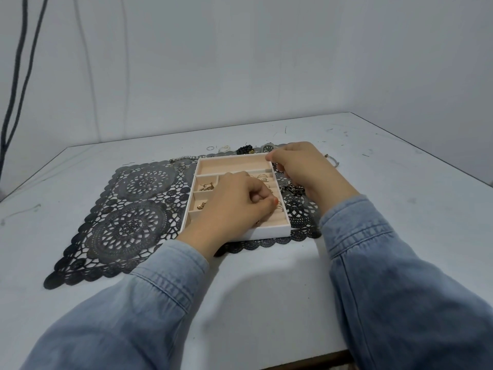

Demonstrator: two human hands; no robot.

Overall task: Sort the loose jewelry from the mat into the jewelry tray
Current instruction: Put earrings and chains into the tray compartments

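A single camera, worn on the head, looks forward and down over the desk (pixel 266 289) from its near edge and faces the far wall (pixel 240 62). It sits close: the sleeves (pixel 400 289) fill the near corners, while the tray (pixel 269 232) and mat (pixel 128 225) lie mid-frame. The wide lens bends the desk's left and right edges.

Left hand (pixel 234 201) hides centre rows of jewelry tray (pixel 269 232), fingertip contents too small to tell; right hand (pixel 301 169) curls over its 1 o'clock corner.
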